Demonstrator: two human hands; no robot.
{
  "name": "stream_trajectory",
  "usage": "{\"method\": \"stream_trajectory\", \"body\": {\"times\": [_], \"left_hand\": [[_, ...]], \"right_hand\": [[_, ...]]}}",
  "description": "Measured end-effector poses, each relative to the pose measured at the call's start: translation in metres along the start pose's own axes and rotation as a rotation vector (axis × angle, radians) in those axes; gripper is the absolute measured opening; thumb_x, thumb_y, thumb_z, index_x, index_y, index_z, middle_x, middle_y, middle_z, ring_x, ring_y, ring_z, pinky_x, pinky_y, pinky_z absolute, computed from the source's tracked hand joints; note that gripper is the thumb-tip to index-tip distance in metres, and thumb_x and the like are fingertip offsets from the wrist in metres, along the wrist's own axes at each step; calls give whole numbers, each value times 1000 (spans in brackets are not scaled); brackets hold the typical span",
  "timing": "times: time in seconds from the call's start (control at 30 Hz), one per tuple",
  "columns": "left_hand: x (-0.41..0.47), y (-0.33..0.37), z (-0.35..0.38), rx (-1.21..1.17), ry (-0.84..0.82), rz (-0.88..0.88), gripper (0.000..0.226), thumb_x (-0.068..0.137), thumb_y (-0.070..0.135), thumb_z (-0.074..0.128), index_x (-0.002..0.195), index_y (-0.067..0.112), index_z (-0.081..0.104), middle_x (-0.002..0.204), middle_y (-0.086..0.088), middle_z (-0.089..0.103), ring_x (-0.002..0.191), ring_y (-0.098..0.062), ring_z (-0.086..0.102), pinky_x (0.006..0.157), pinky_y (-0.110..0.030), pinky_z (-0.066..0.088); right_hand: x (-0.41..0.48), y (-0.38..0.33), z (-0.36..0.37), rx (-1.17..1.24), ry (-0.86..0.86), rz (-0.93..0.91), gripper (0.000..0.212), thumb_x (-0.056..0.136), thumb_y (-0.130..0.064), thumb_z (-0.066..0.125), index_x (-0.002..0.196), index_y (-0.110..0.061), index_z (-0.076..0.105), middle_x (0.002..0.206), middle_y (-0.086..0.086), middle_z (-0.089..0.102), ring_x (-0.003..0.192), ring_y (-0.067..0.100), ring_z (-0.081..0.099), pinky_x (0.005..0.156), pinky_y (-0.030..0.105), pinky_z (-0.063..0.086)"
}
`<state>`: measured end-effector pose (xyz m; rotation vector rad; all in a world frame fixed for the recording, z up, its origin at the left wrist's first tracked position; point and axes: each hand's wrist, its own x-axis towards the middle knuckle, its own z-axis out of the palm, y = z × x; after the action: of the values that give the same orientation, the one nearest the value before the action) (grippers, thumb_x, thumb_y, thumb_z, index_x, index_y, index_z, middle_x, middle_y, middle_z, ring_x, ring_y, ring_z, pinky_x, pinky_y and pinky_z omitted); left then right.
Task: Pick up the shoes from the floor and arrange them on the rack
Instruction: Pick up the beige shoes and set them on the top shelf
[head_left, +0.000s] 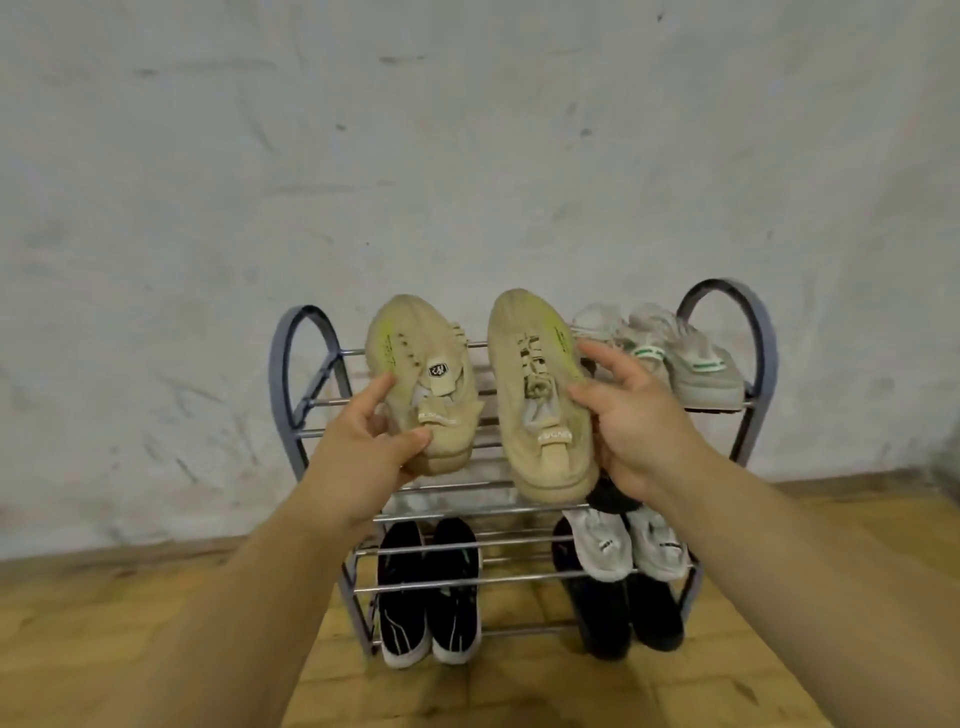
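Observation:
Two beige sneakers are over the top tier of the metal shoe rack (306, 364), toes toward the wall. My left hand (371, 447) grips the heel of the left beige sneaker (415, 364). My right hand (639, 421) holds the right beige sneaker (535, 395) along its outer side, fingers spread on the upper. Whether their soles rest on the bars I cannot tell. A pair of pale grey sneakers with green stripes (675, 353) sits on the top tier at the right.
Lower tiers hold a black pair with white soles (428, 592) at the left, a light grey pair (626, 543) at the right, and dark shoes (623, 618) beneath them. A white scuffed wall stands behind the rack. Wooden floor (130, 623) spreads around it.

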<state>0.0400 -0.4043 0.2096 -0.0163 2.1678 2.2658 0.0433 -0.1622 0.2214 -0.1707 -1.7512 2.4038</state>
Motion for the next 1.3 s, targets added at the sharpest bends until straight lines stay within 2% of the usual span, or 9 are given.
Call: {"method": "stream_trajectory", "body": {"times": [0.13,0.33,0.47,0.6,0.7,0.83,0.97,1.1,1.3], "left_hand": [[4,-4,-11,33,17,-38,76,96,-2,66,159,27,35,123,-6,72,100,-23,75,78,-39,62],[5,-19,-21,5,12,-123,69,99,6,66,158,27,38,126,-11,70,107,-30,74,95,-49,60],[-1,-26,-20,-38,-46,-165,70,99,14,68,157,41,37,140,0,61,113,-26,71,90,-47,61],[-3,-32,-17,-54,-74,-171,78,97,8,69,158,42,34,149,2,52,113,-28,71,87,-45,63],[-1,-33,-14,-95,-75,-161,77,98,1,66,159,36,35,146,2,54,115,-30,69,82,-40,61],[-3,-33,-14,-149,-99,-162,76,98,-1,65,159,35,36,143,2,59,116,-32,69,86,-44,60],[-5,-34,-15,-148,-117,-161,77,97,-2,64,158,34,37,141,-2,62,116,-34,70,97,-52,58],[-9,-30,-14,-157,-111,-166,70,97,-1,66,154,35,43,133,-8,66,112,-36,71,91,-50,60],[-18,-27,-15,-131,-137,-171,74,95,-5,65,155,32,42,135,-9,64,114,-36,71,89,-48,61]], "right_hand": [[18,13,7,19,46,-30,38,97,-3,64,132,-18,65,119,11,75,98,27,77,83,45,62],[27,38,18,-194,142,-18,15,92,-27,73,102,-38,70,118,1,72,105,21,71,93,46,60],[36,55,10,-212,159,36,42,81,-40,70,123,-36,71,123,-1,73,105,22,73,88,48,61],[27,49,11,-199,144,70,26,94,-34,63,117,-42,71,123,-2,73,107,22,72,91,48,61],[20,45,15,-153,46,128,42,99,-15,58,137,-32,61,122,0,74,108,24,72,94,50,59],[12,42,14,-108,-121,172,63,94,6,50,148,-28,51,123,3,74,108,26,73,91,48,60],[0,40,11,-151,-246,204,66,102,-1,51,147,-49,45,119,-15,75,109,21,73,87,54,60],[0,39,9,-70,-148,226,63,102,-9,61,154,-38,41,125,1,74,109,26,74,96,58,56],[-13,30,5,-169,-145,284,60,99,-9,65,149,-37,48,122,4,74,103,23,74,82,43,60]]}}
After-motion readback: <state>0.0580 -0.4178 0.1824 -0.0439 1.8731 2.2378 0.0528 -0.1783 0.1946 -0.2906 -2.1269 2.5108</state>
